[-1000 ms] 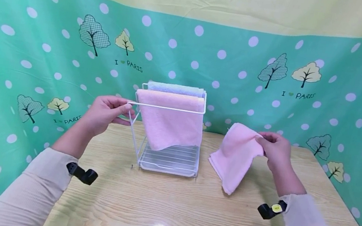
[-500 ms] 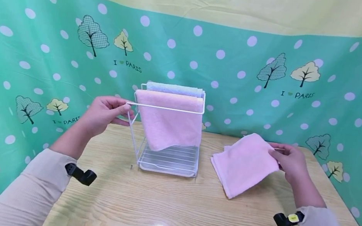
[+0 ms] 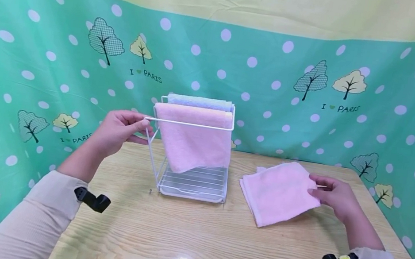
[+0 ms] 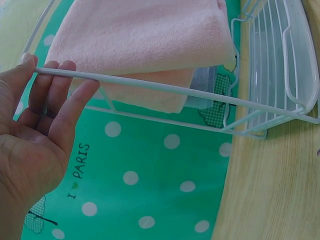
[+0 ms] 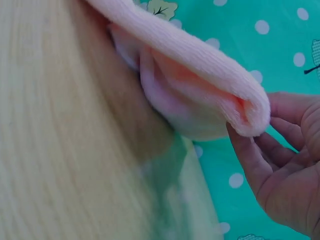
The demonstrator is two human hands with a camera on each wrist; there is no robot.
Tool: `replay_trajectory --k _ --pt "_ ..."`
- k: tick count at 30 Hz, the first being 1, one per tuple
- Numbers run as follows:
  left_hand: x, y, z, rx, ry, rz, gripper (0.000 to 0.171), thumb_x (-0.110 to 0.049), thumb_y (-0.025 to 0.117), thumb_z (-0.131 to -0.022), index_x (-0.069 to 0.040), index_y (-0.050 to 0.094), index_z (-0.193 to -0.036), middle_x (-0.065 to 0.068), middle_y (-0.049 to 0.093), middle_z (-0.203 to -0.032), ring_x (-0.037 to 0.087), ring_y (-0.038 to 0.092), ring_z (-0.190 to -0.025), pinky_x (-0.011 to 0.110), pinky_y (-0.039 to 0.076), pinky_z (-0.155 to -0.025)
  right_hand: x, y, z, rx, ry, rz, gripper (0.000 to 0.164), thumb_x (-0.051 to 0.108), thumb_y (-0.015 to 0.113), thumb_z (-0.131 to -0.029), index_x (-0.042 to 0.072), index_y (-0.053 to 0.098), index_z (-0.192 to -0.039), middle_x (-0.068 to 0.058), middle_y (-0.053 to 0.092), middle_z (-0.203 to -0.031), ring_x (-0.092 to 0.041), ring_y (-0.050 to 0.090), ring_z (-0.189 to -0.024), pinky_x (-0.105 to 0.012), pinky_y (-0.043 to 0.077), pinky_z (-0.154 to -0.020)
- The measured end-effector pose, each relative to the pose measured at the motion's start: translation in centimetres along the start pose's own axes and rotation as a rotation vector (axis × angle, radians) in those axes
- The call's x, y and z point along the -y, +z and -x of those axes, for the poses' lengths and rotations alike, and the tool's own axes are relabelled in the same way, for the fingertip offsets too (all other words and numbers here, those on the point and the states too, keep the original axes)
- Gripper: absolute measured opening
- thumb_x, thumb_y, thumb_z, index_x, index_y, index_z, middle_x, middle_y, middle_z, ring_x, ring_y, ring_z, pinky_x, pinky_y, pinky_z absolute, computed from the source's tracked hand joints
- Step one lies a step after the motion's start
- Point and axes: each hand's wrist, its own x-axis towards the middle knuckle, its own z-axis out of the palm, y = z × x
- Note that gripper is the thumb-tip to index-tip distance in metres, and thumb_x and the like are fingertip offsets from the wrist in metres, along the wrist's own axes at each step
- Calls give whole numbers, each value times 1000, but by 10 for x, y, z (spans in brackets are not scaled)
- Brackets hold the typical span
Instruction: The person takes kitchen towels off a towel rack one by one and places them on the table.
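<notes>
My left hand [image 3: 120,131] pinches the upper left front corner of a white wire rack [image 3: 192,124]; the left wrist view shows thumb and fingers around its thin bar. Over the rack's middle bar hangs a pink towel [image 3: 195,139], with a light blue towel [image 3: 199,102] behind it. To the right of the rack, a second, folded pink towel [image 3: 280,194] lies mostly on the table. My right hand [image 3: 336,197] pinches its right edge, which in the right wrist view is raised off the wood, the folded layers [image 5: 200,80] sagging below.
The rack's pale drip tray [image 3: 191,195] sits at its base on the wooden table [image 3: 174,241]. A green dotted curtain [image 3: 222,60] encloses the back and both sides. Each wrist carries a small black camera [image 3: 94,200].
My right hand has moved right and down, spreading and lowering the folded pink towel from hanging to lying nearly flat. The left hand and the rack have stayed in place.
</notes>
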Motion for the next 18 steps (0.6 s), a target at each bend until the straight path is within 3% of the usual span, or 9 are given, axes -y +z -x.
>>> replay_trajectory --k 10,18 --pt "0 -1 1 -16 -32 -9 11 -10 65 -94 -8 75 -98 8 71 -85 21 71 -79 41 61 -71 -12 11 -3 -1 15 84 65 20 78 -85 -2 50 -139 -29 51 -128 -33 57 -102 -30 61 -71" --pt "1 -1 2 -14 -37 -24 11 -11 65 -95 -9 75 -99 9 70 -85 22 71 -79 41 61 -72 -17 22 -4 66 35 228 71 22 83 -79 -4 51 -137 -34 52 -125 -33 61 -98 -31 59 -68"
